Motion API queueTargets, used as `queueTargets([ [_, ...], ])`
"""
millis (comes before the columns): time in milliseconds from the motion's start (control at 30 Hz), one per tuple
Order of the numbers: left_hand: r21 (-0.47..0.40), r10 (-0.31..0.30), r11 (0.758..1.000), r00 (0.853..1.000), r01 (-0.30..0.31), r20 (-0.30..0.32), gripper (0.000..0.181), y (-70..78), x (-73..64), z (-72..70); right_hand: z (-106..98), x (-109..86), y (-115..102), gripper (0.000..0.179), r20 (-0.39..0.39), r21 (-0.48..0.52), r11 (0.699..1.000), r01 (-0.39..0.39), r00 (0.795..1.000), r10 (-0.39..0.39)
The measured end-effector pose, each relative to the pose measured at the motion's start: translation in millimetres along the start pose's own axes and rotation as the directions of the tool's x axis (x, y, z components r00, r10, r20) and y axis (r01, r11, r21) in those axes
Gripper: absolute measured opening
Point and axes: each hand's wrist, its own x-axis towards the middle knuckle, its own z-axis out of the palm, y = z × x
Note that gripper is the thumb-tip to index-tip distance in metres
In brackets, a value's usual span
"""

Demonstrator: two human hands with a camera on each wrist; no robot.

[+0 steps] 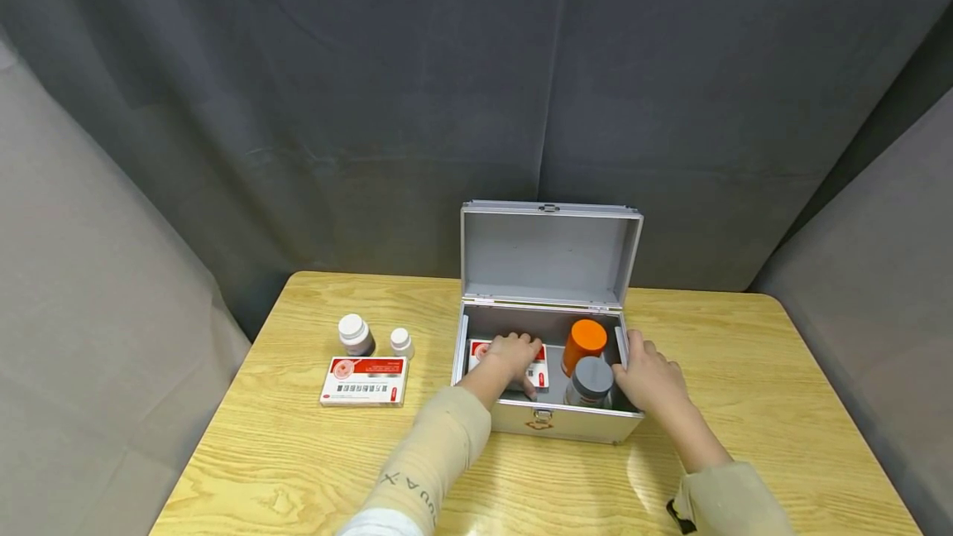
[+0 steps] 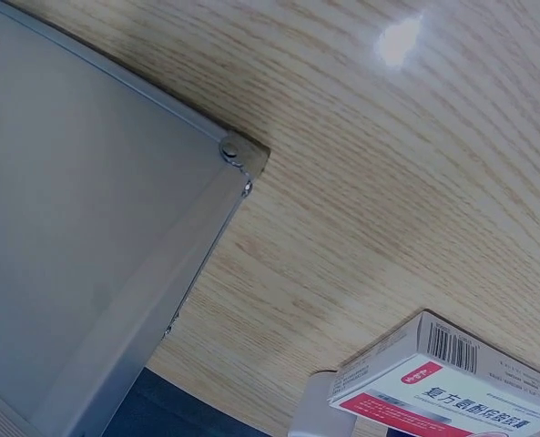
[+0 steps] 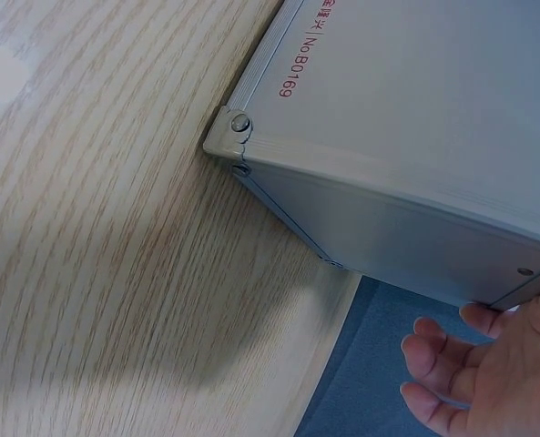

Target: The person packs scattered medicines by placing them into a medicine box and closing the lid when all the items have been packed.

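Note:
My left hand (image 1: 509, 361) reaches into an open silver case (image 1: 547, 424) and holds a red-and-white medicine box (image 1: 538, 375) across its width. Its palm hides the middle of that box. Beside it in the case stand an orange bottle (image 1: 584, 344) and a grey-lidded jar (image 1: 591, 380). At the case's right wall is my right hand (image 1: 655, 377), with the thumb over the rim and the fingers outside. In the right wrist view, the fingers (image 3: 438, 355) of that hand are loosely bent by the case's side. The left wrist view does not show the left hand.
Left of the case, another red-and-white medicine box (image 1: 365, 380) lies on the wooden table (image 1: 253, 453). Behind it stand a dark bottle with a white cap (image 1: 354, 331) and a small white bottle (image 1: 401, 342). The case's lid (image 1: 547, 255) is raised towards the dark curtain.

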Motion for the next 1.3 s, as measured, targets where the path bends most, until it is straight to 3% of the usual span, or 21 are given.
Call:
queueTargets([
  [233,0.019,0.017,1.0,1.0,-0.017,-0.015,0.091,0.7,0.1,-0.1,1.7,0.7,0.7,0.056,0.01,0.002,1.0,-0.009,1.0,0.009],
  [367,0.015,0.007,1.0,1.0,-0.007,-0.007,0.093,0.2,7.2,4.8,2.2,0.9,1.0,0.057,0.011,0.004,1.0,-0.01,1.0,0.01],
  [400,0.015,0.014,1.0,0.999,-0.014,-0.035,0.097,-2.0,14.3,14.1,2.2,0.8,1.0,0.057,0.011,0.005,1.0,-0.01,1.0,0.01],
  [500,0.022,0.012,1.0,1.0,-0.012,-0.023,0.102,-3.4,16.6,15.0,2.1,0.6,0.8,0.057,0.014,0.006,1.0,-0.012,1.0,0.012],
  [600,0.032,0.017,0.999,1.0,-0.017,-0.013,0.106,-4.3,11.8,10.0,1.9,0.4,0.8,0.057,0.009,0.007,1.0,-0.008,1.0,0.008],
  [633,0.034,0.012,0.999,1.0,-0.013,0.016,0.103,-2.7,3.4,-0.9,2.0,0.5,1.0,0.056,0.006,0.006,1.0,-0.006,1.0,0.006],
  [767,0.016,0.034,0.999,0.999,-0.034,-0.008,0.094,-4.7,-6.6,-10.1,2.9,0.9,2.5,0.055,-0.006,0.009,1.0,0.001,1.0,-0.001],
  [900,-0.03,0.034,0.999,0.999,-0.035,-0.029,0.079,-8.9,-10.9,-14.6,3.8,1.0,3.3,0.056,-0.005,0.011,1.0,0.0,1.0,0.0],
  [1100,-0.107,0.012,0.994,0.998,-0.019,-0.065,0.07,-14.0,-19.3,-21.2,2.5,0.4,3.0,0.056,-0.01,0.011,1.0,-0.001,1.0,0.001],
  [1300,-0.118,0.033,0.992,0.99,-0.05,-0.14,0.06,-20.7,-28.6,-16.9,1.0,-0.4,2.2,0.056,-0.01,0.017,1.0,0.007,1.0,-0.007],
])
